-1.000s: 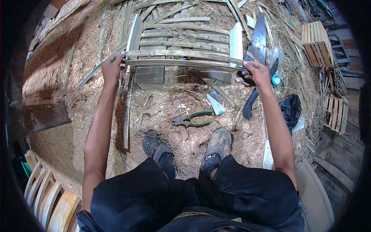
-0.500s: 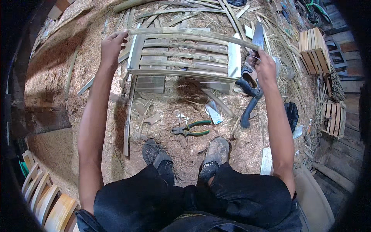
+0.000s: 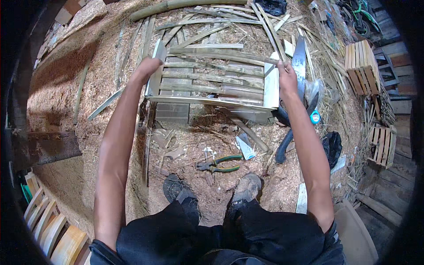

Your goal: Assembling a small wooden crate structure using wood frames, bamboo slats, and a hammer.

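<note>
A partly slatted wooden crate (image 3: 212,102) lies in front of me, with a pale board at each end and bamboo slats between. My left hand (image 3: 149,68) is closed at the crate's left end board (image 3: 154,81); its fingertips are partly hidden. At the right end board (image 3: 271,84), my right hand (image 3: 287,78) pinches the end of a bamboo strip (image 3: 221,53). This strip spans the crate's far side, lying over or just above the end boards; I cannot tell whether it touches both. A handsaw (image 3: 299,66) lies just beyond my right hand.
Pliers (image 3: 218,164) with green-and-black handles lie before my feet on shavings-covered ground. A teal tape measure (image 3: 315,117) is beside my right forearm. Bamboo strips (image 3: 207,21) are strewn at the far side. Small slatted crates (image 3: 363,68) stand at right; curved slats (image 3: 66,240) at lower left.
Both hands have come down with the bamboo strip onto the crate's far side. My left hand has moved from the strip's end to the left end board.
</note>
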Available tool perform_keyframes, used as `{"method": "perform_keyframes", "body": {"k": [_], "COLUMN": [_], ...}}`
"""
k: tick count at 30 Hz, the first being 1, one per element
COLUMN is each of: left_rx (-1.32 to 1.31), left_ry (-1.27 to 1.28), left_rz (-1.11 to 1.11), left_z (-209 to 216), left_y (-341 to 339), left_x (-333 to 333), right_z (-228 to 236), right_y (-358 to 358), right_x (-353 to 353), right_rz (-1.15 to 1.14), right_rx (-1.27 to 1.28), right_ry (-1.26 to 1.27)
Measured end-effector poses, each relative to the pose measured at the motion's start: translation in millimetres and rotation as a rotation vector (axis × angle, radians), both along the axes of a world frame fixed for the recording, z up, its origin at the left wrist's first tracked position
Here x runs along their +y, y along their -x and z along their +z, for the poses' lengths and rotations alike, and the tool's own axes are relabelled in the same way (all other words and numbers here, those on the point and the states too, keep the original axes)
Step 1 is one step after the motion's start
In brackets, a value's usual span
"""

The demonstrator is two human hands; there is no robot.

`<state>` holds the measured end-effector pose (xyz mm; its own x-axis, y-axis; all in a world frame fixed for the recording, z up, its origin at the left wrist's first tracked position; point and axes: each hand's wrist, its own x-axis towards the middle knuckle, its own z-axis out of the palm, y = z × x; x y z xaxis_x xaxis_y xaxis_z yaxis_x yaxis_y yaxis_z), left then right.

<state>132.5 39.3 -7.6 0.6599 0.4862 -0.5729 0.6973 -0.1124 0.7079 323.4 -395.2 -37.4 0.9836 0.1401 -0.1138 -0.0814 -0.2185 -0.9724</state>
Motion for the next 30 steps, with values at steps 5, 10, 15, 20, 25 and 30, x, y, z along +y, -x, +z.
{"method": "perform_keyframes", "body": {"k": [5,10,15,20,25,30], "left_rx": [-0.113,-0.355,-0.888,-0.776,-0.607,-1.146], "left_ry": [-0.122,-0.070,-0.118,-0.264,-0.343,-0.028], "left_rz": [0.033,0.155,0.189,0.260,-0.107,0.129], "left_z": [12,27,10,-19,14,60], "left_y": [9,29,44,76,103,91], "left_x": [-8,-29,-48,-67,-62,-71], "right_z": [15,62,112,136,134,138], "right_y": [17,13,1,19,39,42], "right_x": [4,-20,-39,-50,-50,-41], "right_rz": [-0.125,-0.072,-0.169,-0.222,-0.123,-0.205], "right_rx": [0.082,0.097,0.135,0.198,0.184,0.184], "right_ry": [-0.369,-0.784,-0.817,-0.758,-0.551,-0.472]}}
